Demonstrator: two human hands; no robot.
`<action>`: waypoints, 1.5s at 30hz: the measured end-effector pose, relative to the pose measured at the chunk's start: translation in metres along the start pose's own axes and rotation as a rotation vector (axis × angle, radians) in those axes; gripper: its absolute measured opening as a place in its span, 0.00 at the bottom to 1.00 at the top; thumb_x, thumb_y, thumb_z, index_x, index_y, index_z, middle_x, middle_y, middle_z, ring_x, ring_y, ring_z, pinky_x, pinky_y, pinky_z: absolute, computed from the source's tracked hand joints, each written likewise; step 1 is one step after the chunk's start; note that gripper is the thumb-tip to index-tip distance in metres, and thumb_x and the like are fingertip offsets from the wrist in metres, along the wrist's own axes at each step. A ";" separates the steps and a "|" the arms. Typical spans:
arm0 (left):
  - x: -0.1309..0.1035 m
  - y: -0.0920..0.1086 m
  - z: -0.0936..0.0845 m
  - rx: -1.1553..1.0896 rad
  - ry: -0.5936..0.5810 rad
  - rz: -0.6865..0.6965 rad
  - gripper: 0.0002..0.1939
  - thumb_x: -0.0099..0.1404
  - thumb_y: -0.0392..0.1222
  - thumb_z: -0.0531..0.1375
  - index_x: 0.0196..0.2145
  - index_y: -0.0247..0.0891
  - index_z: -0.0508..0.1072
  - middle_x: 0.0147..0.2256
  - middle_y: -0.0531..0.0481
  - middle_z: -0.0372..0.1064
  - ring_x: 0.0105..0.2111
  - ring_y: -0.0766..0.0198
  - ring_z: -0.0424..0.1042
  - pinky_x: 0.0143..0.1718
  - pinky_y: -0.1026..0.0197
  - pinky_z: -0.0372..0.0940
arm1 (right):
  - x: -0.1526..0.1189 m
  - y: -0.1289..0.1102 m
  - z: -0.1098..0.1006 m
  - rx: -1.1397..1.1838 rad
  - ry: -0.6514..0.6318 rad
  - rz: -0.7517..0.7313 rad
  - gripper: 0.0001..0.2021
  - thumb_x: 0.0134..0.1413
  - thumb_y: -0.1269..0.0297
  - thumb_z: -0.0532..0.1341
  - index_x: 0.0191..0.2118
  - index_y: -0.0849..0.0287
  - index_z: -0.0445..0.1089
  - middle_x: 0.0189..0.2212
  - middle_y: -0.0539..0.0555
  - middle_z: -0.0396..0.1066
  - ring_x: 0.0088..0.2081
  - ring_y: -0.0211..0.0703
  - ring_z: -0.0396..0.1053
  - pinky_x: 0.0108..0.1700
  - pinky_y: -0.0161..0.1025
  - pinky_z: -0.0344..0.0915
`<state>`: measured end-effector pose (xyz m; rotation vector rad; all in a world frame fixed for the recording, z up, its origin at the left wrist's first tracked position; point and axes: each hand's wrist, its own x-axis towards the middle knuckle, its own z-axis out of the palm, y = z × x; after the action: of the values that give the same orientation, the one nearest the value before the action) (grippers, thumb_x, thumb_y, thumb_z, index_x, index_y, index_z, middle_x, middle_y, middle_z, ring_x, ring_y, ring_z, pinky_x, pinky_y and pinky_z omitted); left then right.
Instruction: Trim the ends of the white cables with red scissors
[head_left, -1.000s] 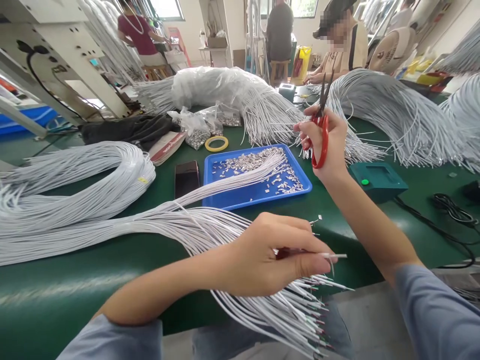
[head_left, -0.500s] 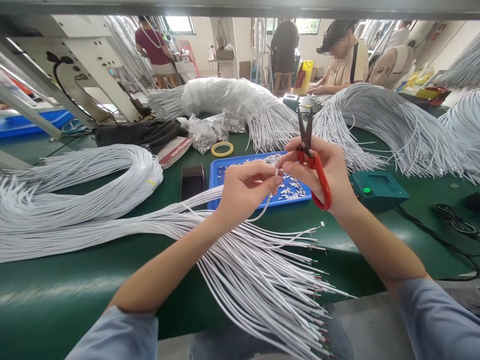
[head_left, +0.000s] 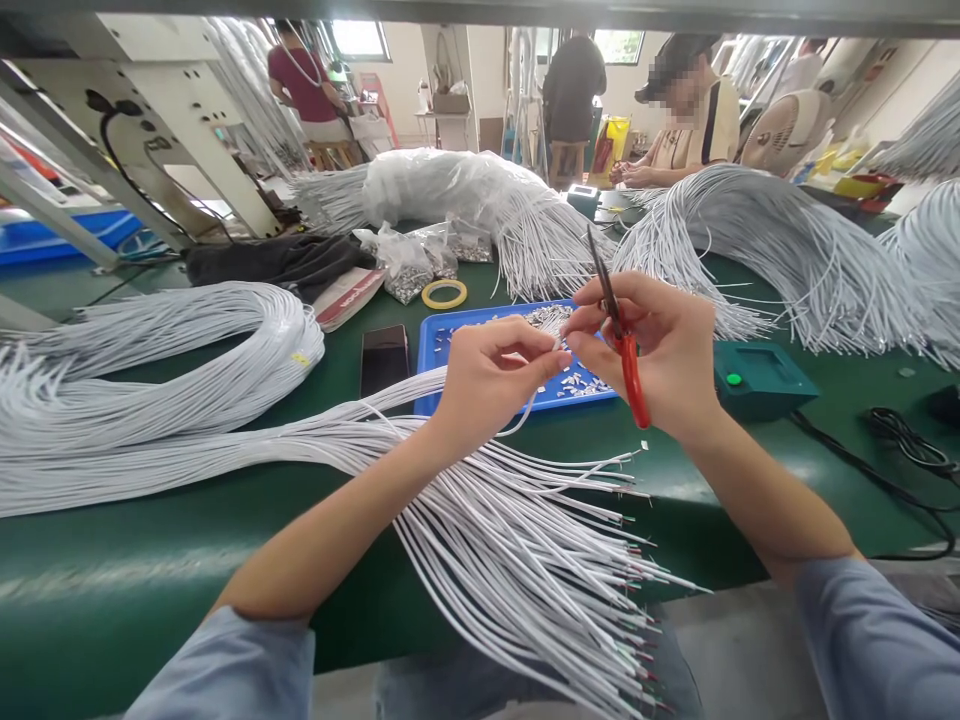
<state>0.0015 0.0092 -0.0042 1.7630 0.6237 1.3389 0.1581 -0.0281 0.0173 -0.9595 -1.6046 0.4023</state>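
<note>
While the left hand (head_left: 487,385) pinches a thin white cable (head_left: 526,412) over the blue plastic tray (head_left: 429,356), the right hand (head_left: 671,360), fingertips adjacent, holds red-handled metal scissors (head_left: 631,382): blades best angled clear, cable pinched near its end.

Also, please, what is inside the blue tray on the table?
Small metal pieces are scattered in the blue tray, and white cables enter from its left. The left hand and right hand cover the rest, so what lies there cannot be seen.
</note>
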 end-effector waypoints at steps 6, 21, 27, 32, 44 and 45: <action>-0.001 0.002 0.003 0.019 0.006 -0.002 0.16 0.50 0.50 0.71 0.23 0.34 0.76 0.20 0.52 0.71 0.20 0.72 0.65 0.20 0.68 0.63 | 0.001 0.001 0.000 -0.025 -0.012 0.003 0.10 0.44 0.73 0.64 0.36 0.55 0.71 0.25 0.46 0.71 0.28 0.36 0.68 0.29 0.38 0.62; -0.008 -0.004 0.005 0.226 0.014 0.202 0.06 0.60 0.39 0.65 0.27 0.34 0.78 0.22 0.52 0.68 0.23 0.72 0.65 0.22 0.69 0.62 | 0.001 0.002 0.000 0.017 -0.066 0.037 0.11 0.43 0.75 0.63 0.35 0.56 0.70 0.25 0.45 0.69 0.26 0.34 0.66 0.29 0.36 0.64; -0.009 -0.008 0.004 0.456 0.061 0.368 0.06 0.62 0.36 0.62 0.27 0.35 0.75 0.22 0.53 0.67 0.22 0.73 0.63 0.24 0.69 0.61 | -0.001 0.003 0.003 -0.149 -0.035 -0.053 0.11 0.42 0.77 0.62 0.34 0.55 0.70 0.27 0.46 0.70 0.28 0.34 0.66 0.31 0.36 0.65; -0.009 -0.012 0.003 0.638 0.085 0.492 0.06 0.62 0.34 0.61 0.27 0.35 0.74 0.23 0.54 0.65 0.22 0.73 0.62 0.23 0.69 0.59 | -0.001 0.005 0.004 -0.143 -0.069 -0.022 0.12 0.41 0.78 0.61 0.34 0.55 0.69 0.28 0.46 0.70 0.28 0.34 0.65 0.32 0.35 0.64; -0.005 -0.011 0.001 0.504 0.034 0.324 0.07 0.64 0.39 0.61 0.30 0.35 0.77 0.25 0.51 0.71 0.24 0.71 0.65 0.25 0.68 0.61 | 0.003 0.011 0.006 0.013 -0.052 0.030 0.11 0.44 0.74 0.61 0.36 0.55 0.69 0.26 0.45 0.69 0.28 0.34 0.65 0.31 0.37 0.63; -0.004 -0.009 0.000 0.452 0.020 0.274 0.07 0.64 0.39 0.61 0.30 0.35 0.77 0.25 0.51 0.72 0.25 0.71 0.66 0.25 0.68 0.61 | 0.004 0.011 0.005 0.031 -0.057 0.041 0.10 0.45 0.73 0.62 0.36 0.54 0.69 0.25 0.45 0.69 0.27 0.34 0.65 0.30 0.36 0.63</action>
<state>0.0013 0.0110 -0.0140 2.2663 0.7602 1.4825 0.1571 -0.0172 0.0109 -0.9664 -1.6272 0.4853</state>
